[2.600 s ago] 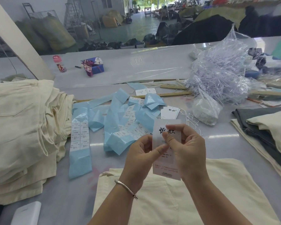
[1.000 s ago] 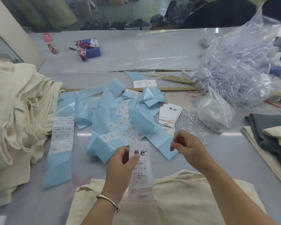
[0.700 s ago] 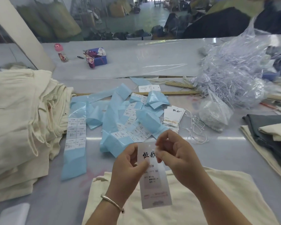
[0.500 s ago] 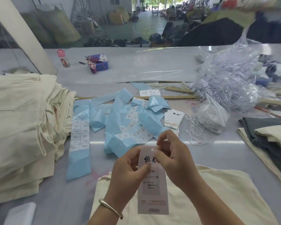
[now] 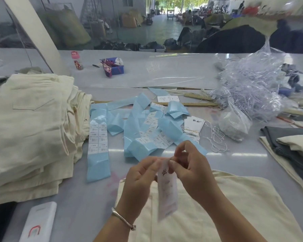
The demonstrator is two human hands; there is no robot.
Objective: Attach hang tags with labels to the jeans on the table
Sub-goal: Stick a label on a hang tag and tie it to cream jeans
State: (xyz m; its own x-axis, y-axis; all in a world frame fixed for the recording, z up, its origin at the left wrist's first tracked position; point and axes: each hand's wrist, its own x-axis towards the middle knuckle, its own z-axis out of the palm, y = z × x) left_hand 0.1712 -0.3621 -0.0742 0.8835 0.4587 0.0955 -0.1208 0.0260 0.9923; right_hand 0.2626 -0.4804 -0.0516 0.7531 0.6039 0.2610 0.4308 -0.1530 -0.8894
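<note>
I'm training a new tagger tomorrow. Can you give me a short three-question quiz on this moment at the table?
1. True or false: both hands hold the hang tag.
2. Which wrist wears the bracelet?
3. The bundle of hang tags lies: A) on the cream jeans stack B) beside the blue label strips C) in the clear plastic bag.

Key: 1 true: left hand, right hand. 2 left. 3 B.

A pink-capped bottle (image 5: 76, 60) and blue pouch (image 5: 113, 66) stand far back; a white power bank (image 5: 39, 222) lies near left; rulers (image 5: 191, 103) mid-table.
</note>
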